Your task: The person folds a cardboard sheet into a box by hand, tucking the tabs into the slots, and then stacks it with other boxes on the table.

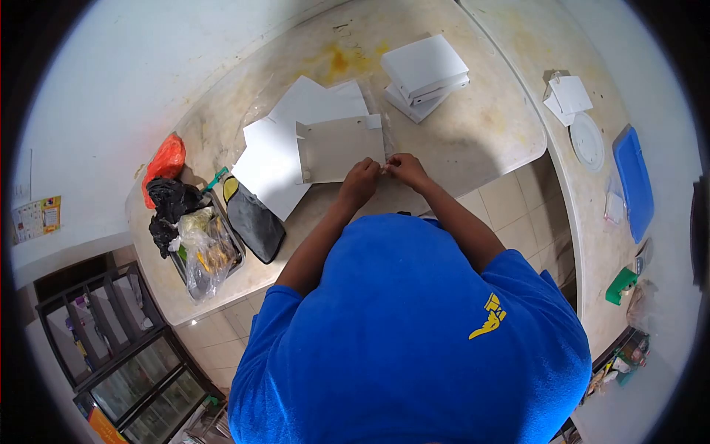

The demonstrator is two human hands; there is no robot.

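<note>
A partly folded cardboard box (342,148), grey inside with raised edges, lies on the table in front of me. My left hand (360,182) is closed at its near right corner, fingertips pinched together. Close beside it, my right hand (407,171) pinches the same corner from the right. The small flap between the fingertips is mostly hidden. Flat white cardboard sheets (271,154) lie fanned out under and to the left of the box. Farther back on the right is a stack of folded white boxes (424,65).
On the left are a grey zip pouch (254,220), a tray (238,255) with plastic bags, a black bag (174,198) and a red bag (166,159). A second counter on the right holds a white plate (586,142), a blue lid (634,183) and a green tape dispenser (620,286).
</note>
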